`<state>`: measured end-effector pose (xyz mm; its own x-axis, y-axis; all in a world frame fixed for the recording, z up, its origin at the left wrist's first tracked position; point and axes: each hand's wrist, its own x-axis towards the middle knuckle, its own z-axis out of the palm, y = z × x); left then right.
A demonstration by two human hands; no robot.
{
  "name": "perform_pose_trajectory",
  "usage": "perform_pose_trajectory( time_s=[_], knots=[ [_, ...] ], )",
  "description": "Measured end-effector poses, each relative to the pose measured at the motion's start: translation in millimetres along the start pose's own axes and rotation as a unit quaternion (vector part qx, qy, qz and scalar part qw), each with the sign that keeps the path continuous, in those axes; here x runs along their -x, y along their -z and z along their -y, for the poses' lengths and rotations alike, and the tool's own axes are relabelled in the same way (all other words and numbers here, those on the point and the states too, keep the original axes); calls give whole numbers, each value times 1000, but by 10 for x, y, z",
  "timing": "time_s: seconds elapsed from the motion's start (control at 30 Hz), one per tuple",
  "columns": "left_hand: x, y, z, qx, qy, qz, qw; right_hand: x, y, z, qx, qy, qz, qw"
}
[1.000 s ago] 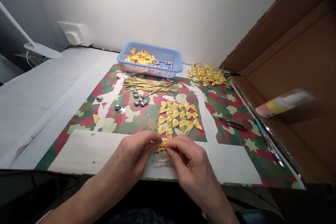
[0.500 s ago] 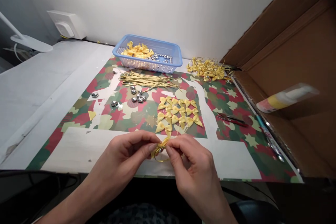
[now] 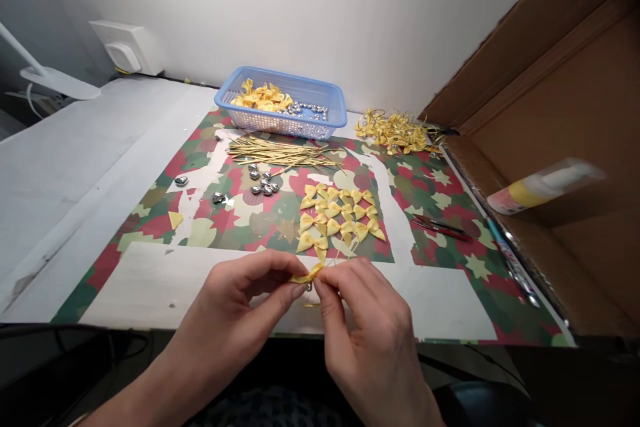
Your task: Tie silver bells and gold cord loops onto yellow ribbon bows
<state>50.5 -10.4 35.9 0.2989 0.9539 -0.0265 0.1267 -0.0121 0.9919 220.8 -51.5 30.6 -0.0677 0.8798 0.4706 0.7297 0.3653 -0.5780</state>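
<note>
Left hand [image 3: 240, 297] and right hand [image 3: 357, 310] pinch one small, flattened yellow ribbon bow [image 3: 306, 275]; fingertips nearly meeting.

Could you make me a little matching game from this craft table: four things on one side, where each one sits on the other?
Things:
1. blue plastic mesh basket
2. bundle of thin gold wire ties
3. small silver heart beads
4. yellow satin ribbon bow

Places:
A. pinched between left hand and right hand
B. against the back wall
C. just in front of the basket
D. loose, just in front of the ties

Pairs: 1-B, 2-C, 3-D, 4-A
</note>
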Motion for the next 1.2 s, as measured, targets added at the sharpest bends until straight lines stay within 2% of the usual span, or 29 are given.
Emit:
perform_pose_trajectory(
  time_s=[0.2,0.3,0.4,0.53,0.63,0.67,0.73,0.83,1.03,1.2],
  knots=[
    [-3,12,-17,20,27,2,999,-10,-14,52,32,23,-27,999],
    [-19,42,-11,47,51,12,998,-23,67,27,-7,10,-5,1000],
    [-25,68,-10,68,80,27,994,-49,224,-43,-69,-33,-2,997],
    [-12,64,-20,86,112,39,989,-121,407,-47,-172,-115,-70,976],
    [-8,62,-35,106,121,48,986,-142,441,42,-196,-132,-112,965],
    [-10,69,-41,113,126,52,984,-128,432,70,-187,-130,-101,969],
    [-22,92,-49,125,141,61,980,-72,395,108,-163,-105,-39,980],
    [-48,131,-46,166,169,61,970,39,312,122,-119,-37,25,992],
    [-77,139,-31,295,227,62,926,130,174,132,10,26,-13,1000],
    [-82,129,-51,328,245,63,910,127,134,111,34,52,-30,998]
  ],
)
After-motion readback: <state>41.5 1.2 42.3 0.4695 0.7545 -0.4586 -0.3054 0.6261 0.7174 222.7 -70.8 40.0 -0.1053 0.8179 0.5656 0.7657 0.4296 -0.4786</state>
